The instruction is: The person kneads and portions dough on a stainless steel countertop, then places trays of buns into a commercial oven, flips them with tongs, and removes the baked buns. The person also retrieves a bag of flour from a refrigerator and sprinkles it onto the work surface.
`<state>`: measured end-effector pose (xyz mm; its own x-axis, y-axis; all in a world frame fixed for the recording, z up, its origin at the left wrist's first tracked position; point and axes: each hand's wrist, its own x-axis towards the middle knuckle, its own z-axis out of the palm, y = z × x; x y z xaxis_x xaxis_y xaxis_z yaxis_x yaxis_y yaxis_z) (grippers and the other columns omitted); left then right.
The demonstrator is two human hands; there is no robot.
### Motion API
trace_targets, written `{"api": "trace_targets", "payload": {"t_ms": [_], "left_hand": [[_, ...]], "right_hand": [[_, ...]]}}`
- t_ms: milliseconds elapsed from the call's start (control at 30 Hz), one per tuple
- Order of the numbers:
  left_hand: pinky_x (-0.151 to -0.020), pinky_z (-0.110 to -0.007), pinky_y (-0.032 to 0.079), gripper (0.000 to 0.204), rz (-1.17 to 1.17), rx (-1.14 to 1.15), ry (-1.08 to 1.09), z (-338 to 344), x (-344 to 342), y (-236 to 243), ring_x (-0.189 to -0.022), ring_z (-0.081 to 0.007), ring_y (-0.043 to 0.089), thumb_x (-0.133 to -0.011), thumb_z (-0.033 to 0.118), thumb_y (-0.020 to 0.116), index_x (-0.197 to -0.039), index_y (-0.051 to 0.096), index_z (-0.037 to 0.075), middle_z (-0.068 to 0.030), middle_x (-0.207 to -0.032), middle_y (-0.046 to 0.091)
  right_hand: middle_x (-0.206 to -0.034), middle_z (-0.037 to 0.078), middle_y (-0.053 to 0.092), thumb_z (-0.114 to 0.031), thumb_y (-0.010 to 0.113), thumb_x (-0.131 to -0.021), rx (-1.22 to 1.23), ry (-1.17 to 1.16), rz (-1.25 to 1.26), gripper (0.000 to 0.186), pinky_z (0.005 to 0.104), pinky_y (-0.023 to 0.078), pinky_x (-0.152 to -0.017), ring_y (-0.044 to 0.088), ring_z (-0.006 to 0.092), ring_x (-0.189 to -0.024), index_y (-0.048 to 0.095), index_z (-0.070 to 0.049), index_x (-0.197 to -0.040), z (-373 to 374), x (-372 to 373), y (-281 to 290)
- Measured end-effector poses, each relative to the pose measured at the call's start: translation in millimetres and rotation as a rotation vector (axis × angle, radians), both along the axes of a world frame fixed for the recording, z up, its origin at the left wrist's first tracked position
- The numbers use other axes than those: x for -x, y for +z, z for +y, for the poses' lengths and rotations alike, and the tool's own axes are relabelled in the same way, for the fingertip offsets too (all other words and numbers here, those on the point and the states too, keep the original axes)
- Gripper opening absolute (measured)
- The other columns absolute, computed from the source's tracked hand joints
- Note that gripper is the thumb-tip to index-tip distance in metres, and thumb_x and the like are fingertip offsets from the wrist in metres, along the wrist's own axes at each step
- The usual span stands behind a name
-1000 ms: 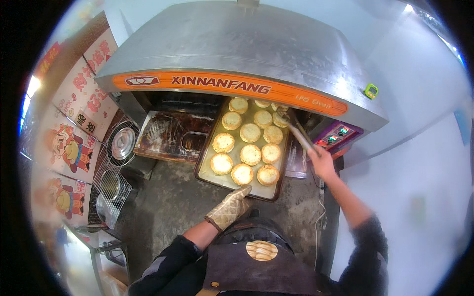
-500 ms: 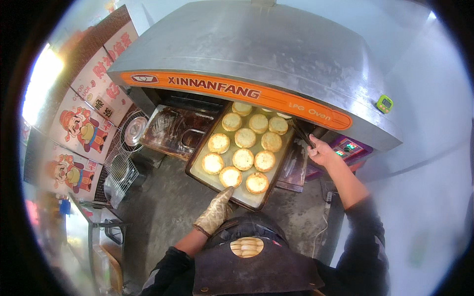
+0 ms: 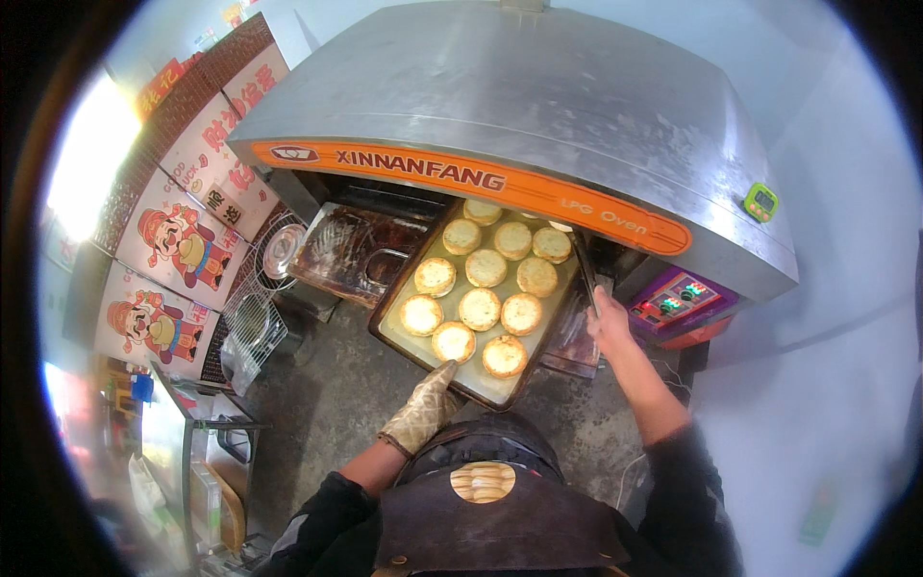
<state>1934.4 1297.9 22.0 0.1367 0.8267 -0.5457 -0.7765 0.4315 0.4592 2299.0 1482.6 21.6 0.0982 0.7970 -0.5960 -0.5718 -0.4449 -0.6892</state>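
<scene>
A baking tray point(image 3: 392, 338) with round, flat golden breads point(image 3: 480, 309) sticks out at a slant from the oven's mouth. Its far end lies under the orange front panel, hidden from me. My left hand point(image 3: 423, 412), in a patterned oven mitt, grips the tray's near edge, thumb on top beside the nearest breads. My right hand point(image 3: 608, 322) is closed around dark metal tongs point(image 3: 586, 269). The tongs reach along the tray's right side toward the breads at the back; whether their tips touch one I cannot tell.
A steel oven point(image 3: 500, 77) with an orange panel stands ahead. Left of the tray is the lowered oven door point(image 3: 356, 252) with a handle. A lit control panel point(image 3: 673, 300) sits at right, a green timer point(image 3: 760, 202) above. Wire racks point(image 3: 255, 327) and a metal table point(image 3: 187, 413) stand left.
My right hand has shifted slightly left and nearer to me, and the tongs now point more steeply along the tray. The mitt stays at the tray's edge. The view has shifted slightly.
</scene>
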Motion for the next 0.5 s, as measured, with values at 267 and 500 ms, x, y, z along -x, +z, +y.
{"api": "trace_targets", "payload": {"t_ms": [267, 500], "left_hand": [[-0.127, -0.056, 0.048, 0.054, -0.101, -0.011, -0.07, 4.8, 13.0, -6.1, -0.148, -0.0368, 0.057, -0.114, 0.015, 0.063, -0.162, 0.043, -0.001, -0.0195, -0.164, 0.053], [-0.13, -0.053, 0.046, 0.057, -0.17, -0.01, -0.188, 9.0, 29.4, 3.9, -0.15, -0.0365, 0.054, -0.115, 0.02, 0.064, -0.164, 0.043, -0.003, -0.0207, -0.165, 0.052]], "right_hand": [[-0.086, 0.007, 0.061, -0.036, 0.079, -0.108, 0.059, 0.264, 0.042, 0.036, 0.0253, 0.039, -0.045, 0.051, 0.0143, -0.058, 0.066, -0.008, -0.126, -112.5, 102.6, 42.0], [-0.07, 0.0, 0.052, -0.039, 0.072, -0.112, -0.015, 0.309, -0.364, 0.046, 0.0316, 0.036, -0.045, 0.041, 0.0109, -0.051, 0.073, -0.003, -0.14, -133.2, 166.8, 36.8]]}}
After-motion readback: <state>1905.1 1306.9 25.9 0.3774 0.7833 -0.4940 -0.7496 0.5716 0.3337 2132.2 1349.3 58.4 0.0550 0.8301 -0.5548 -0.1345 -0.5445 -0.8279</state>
